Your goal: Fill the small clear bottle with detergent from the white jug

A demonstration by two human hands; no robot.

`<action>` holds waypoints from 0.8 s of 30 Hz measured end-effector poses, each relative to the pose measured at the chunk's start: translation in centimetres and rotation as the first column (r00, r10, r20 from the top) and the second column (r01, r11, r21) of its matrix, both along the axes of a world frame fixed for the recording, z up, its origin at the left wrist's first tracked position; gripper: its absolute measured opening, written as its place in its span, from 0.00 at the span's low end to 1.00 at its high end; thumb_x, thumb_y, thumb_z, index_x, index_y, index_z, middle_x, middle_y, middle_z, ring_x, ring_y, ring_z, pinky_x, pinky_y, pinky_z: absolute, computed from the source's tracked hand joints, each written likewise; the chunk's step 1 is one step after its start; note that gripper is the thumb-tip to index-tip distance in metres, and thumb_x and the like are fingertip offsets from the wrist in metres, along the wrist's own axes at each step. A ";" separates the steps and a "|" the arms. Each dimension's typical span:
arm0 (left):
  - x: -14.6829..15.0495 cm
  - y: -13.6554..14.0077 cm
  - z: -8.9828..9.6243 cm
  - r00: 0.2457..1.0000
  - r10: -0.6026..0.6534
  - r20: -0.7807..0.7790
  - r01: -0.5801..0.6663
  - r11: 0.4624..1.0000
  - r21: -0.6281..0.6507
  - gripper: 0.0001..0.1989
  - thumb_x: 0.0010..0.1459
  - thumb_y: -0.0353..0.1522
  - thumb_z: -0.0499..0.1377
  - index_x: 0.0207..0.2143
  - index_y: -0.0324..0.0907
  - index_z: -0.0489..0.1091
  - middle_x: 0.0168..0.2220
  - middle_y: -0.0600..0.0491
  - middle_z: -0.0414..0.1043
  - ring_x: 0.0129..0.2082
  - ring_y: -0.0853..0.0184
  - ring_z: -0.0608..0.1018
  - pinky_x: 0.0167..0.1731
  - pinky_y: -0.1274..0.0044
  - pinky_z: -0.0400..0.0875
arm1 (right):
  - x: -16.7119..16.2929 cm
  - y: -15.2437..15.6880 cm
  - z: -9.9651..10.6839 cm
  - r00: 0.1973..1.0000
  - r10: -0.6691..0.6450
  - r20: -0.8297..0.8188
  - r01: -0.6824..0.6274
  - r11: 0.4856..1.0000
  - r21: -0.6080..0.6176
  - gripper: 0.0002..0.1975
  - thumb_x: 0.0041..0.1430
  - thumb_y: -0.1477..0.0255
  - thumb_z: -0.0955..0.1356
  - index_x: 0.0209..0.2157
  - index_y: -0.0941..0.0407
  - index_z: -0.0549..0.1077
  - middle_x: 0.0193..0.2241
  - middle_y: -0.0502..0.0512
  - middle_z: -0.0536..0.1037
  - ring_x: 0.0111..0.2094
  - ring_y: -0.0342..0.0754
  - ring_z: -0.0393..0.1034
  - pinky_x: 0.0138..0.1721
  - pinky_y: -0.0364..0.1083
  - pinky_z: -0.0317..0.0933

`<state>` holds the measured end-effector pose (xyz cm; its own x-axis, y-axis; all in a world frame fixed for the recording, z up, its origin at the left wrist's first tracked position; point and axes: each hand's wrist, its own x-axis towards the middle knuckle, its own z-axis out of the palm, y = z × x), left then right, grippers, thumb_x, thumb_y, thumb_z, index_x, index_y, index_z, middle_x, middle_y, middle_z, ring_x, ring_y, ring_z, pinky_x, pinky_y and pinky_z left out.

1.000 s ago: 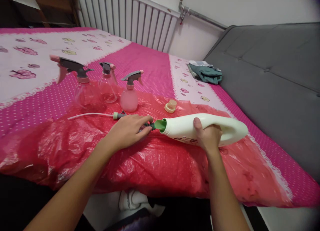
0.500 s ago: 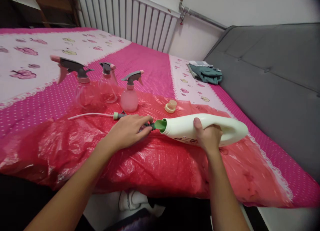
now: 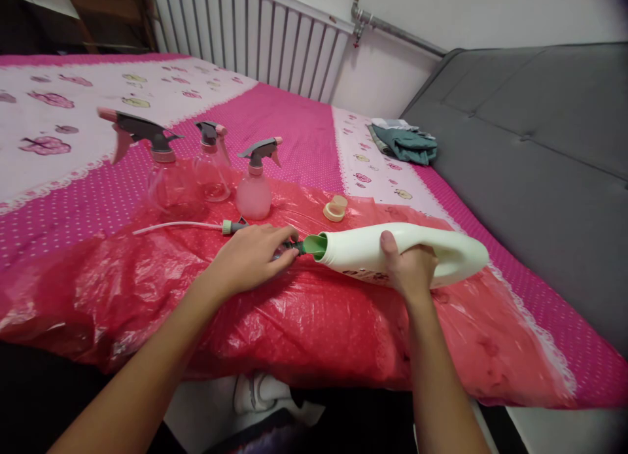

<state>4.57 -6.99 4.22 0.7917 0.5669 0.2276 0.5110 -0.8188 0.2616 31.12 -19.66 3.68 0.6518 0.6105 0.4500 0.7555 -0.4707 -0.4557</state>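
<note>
Steadiness at frame centre helps: left grip [image 3: 248, 254] holding the dark ridged neckpiece [image 3: 300, 248], right grip [image 3: 415, 267] clasping the pale-green plastic jug [image 3: 358, 248], bright-green spout [image 3: 314, 244] lined up squarely.

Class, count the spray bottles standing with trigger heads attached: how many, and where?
3: a clear one at far left, another clear one just right of it, and a cloudy one beyond the left hand. No others seem hidden.

A pale bottle [image 3: 366, 248], tilted almost flat
It is right of the frame's centre; its mouth, facing left, has a green piece [image 3: 314, 246].
</note>
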 end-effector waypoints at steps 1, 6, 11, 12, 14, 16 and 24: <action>0.0 0.0 0.0 1.000 0.006 -0.006 -0.006 1.000 -0.002 0.16 0.69 0.42 0.52 0.49 0.44 0.72 0.41 0.48 0.79 0.41 0.56 0.80 0.38 0.69 0.63 | 0.0 0.0 0.0 1.000 -0.004 0.000 0.004 1.000 -0.003 0.53 0.50 0.33 0.51 0.40 0.67 0.81 0.39 0.78 0.80 0.49 0.75 0.73 0.55 0.67 0.61; 0.0 0.0 0.0 1.000 0.022 -0.022 -0.022 1.000 -0.015 0.16 0.69 0.42 0.52 0.48 0.43 0.73 0.42 0.48 0.80 0.42 0.55 0.80 0.41 0.68 0.64 | 0.0 0.0 0.1 1.000 -0.003 -0.002 0.003 1.000 -0.004 0.52 0.50 0.33 0.51 0.39 0.66 0.81 0.39 0.77 0.81 0.50 0.74 0.73 0.55 0.66 0.61; 0.0 0.0 -0.1 1.000 0.017 -0.017 -0.018 1.000 -0.013 0.16 0.69 0.42 0.51 0.48 0.43 0.73 0.43 0.47 0.80 0.43 0.55 0.80 0.41 0.68 0.65 | -0.2 0.1 0.2 1.000 0.001 -0.011 -0.001 1.000 -0.009 0.55 0.48 0.31 0.50 0.40 0.67 0.81 0.40 0.79 0.81 0.50 0.76 0.73 0.56 0.67 0.61; 0.0 0.0 -0.1 1.000 0.017 -0.014 -0.017 1.000 -0.014 0.17 0.69 0.42 0.52 0.48 0.43 0.73 0.43 0.47 0.80 0.42 0.55 0.80 0.41 0.68 0.65 | -0.2 0.1 0.3 1.000 0.002 -0.017 -0.002 1.000 -0.011 0.56 0.48 0.31 0.50 0.40 0.67 0.81 0.40 0.79 0.80 0.50 0.76 0.73 0.56 0.67 0.61; 0.0 0.0 -0.1 1.000 0.016 -0.012 -0.016 1.000 -0.014 0.17 0.68 0.42 0.52 0.47 0.43 0.73 0.42 0.47 0.80 0.42 0.56 0.80 0.40 0.68 0.65 | -0.2 0.1 0.3 1.000 0.005 -0.028 -0.005 1.000 -0.018 0.56 0.47 0.31 0.50 0.40 0.67 0.81 0.41 0.79 0.80 0.51 0.76 0.73 0.56 0.67 0.61; 0.0 0.0 -0.1 1.000 0.018 -0.018 -0.018 1.000 -0.007 0.16 0.68 0.42 0.52 0.47 0.42 0.73 0.41 0.47 0.79 0.41 0.56 0.79 0.40 0.68 0.65 | -0.1 0.0 0.4 0.999 0.012 -0.040 -0.014 0.999 -0.030 0.56 0.47 0.31 0.50 0.41 0.67 0.81 0.41 0.79 0.80 0.51 0.76 0.73 0.57 0.67 0.60; 0.0 -0.1 0.1 1.000 -0.001 -0.019 0.001 1.000 -0.002 0.15 0.69 0.42 0.51 0.45 0.44 0.73 0.41 0.49 0.79 0.41 0.57 0.80 0.38 0.69 0.63 | 0.3 -0.5 0.7 0.994 0.075 -0.080 -0.079 0.995 -0.060 0.54 0.49 0.31 0.52 0.43 0.64 0.80 0.45 0.75 0.80 0.54 0.74 0.71 0.59 0.65 0.59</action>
